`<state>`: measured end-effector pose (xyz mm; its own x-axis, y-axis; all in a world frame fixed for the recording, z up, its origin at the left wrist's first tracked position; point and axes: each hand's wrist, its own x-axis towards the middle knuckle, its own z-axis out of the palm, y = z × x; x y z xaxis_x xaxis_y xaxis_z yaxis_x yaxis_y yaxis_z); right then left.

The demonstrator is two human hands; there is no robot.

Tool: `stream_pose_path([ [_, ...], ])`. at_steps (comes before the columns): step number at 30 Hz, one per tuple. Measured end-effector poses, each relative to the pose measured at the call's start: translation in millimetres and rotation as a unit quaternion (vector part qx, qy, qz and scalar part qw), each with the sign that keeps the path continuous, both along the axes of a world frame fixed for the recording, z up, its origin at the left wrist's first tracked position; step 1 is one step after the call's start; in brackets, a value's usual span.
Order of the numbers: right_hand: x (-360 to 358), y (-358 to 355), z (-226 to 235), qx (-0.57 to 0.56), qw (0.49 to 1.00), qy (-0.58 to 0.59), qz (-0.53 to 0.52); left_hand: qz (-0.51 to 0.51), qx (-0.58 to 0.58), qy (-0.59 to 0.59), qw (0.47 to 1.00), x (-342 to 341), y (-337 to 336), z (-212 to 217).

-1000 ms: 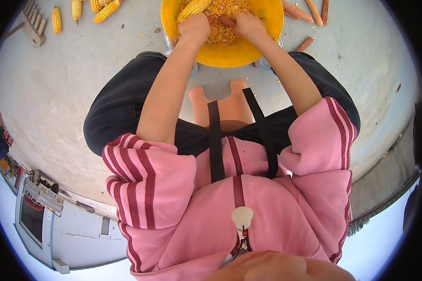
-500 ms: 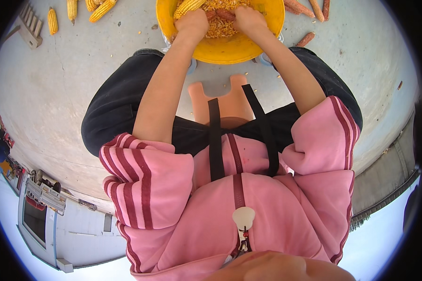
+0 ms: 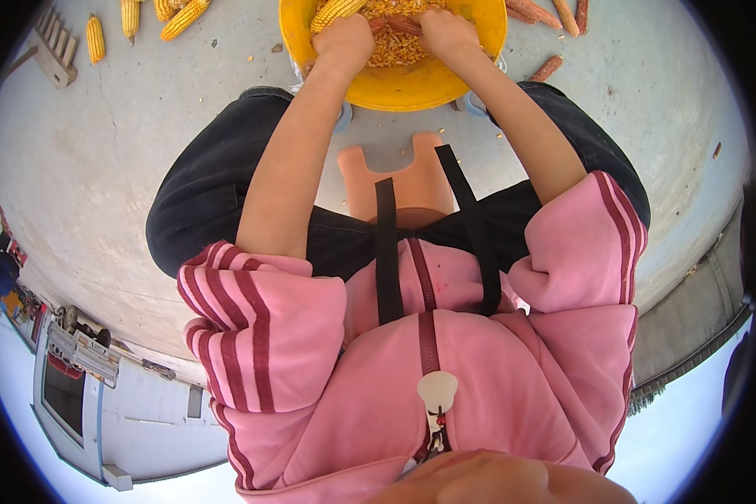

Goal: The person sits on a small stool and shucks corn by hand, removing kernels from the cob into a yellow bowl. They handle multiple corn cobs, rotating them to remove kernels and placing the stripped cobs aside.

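Observation:
A yellow basin point(image 3: 403, 94) stands in front of me, holding loose corn kernels point(image 3: 399, 54). Over the kernels lies a reddish, mostly bare corncob point(image 3: 392, 25) between my two hands. My left hand point(image 3: 344, 40) is closed around its left end, and my right hand point(image 3: 448, 34) is closed at its right end. A yellow ear of corn point(image 3: 338, 10) sticks out just beyond my left hand; whether that hand grips it too I cannot tell. My fingers' undersides are hidden.
Yellow ears of corn point(image 3: 183, 20) lie on the concrete floor at the far left, near a slatted wooden piece point(image 3: 55, 46). Several stripped cobs point(image 3: 546, 69) lie right of the basin. An orange plastic stool point(image 3: 399, 189) is between my legs.
The basin has shifted very slightly up and left in the picture. Both hands keep their hold on the reddish corncob, nearly in the same place.

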<state>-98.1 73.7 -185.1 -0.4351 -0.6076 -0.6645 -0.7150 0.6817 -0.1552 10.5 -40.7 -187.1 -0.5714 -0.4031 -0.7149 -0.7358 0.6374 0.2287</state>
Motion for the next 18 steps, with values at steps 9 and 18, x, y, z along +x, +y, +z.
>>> stream_pose_path([
  [9,2.3,4.7,-14.7,-0.01,1.0,0.012,-0.001,0.018,-0.005,-0.002,1.0,-1.2,0.7,-1.1],
  [18,9.5,5.5,-19.9,-0.039,0.998,0.04,0.025,0.022,-0.004,0.007,1.0,0.7,2.4,-15.9],
])
